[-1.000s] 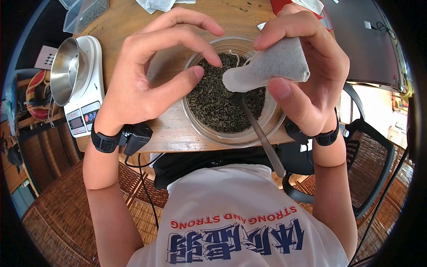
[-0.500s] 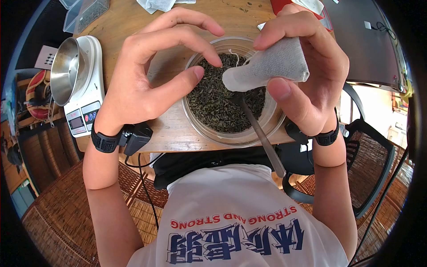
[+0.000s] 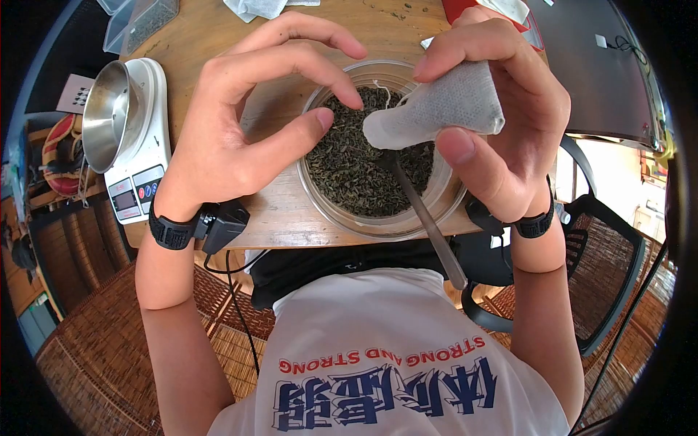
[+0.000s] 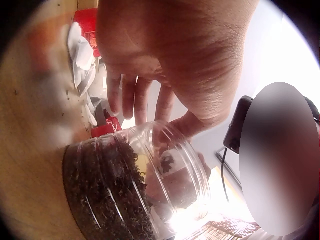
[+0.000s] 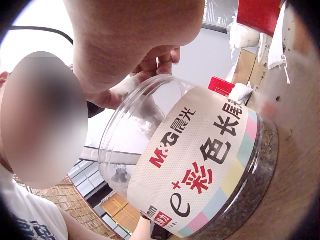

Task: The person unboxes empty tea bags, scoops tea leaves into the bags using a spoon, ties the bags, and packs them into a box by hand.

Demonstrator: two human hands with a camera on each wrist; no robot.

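Note:
Between the thumb and fingers of my right hand point(image 3: 527, 102), a white mesh tea bag point(image 3: 454, 98) is held on its side over the jar, narrow end pointing left. A white string trails by it. Below stands a round clear plastic jar point(image 3: 311, 190) with dark dried tea leaves point(image 3: 356, 171) in it. A metal spoon point(image 3: 429, 227) leans out of the jar over the table's front edge. My left hand point(image 3: 240, 120) hovers at the jar's left side, fingers loosely curved and holding nothing. In the right wrist view, the jar carries a printed label point(image 5: 195, 155).
A white kitchen scale point(image 3: 149, 145) bearing a metal bowl point(image 3: 109, 120) sits at the left. Behind are a clear plastic box point(image 3: 149, 22) and white bags point(image 3: 254, 7). A red box point(image 3: 458, 9) stands at the back right, beside a dark surface point(image 3: 596, 73).

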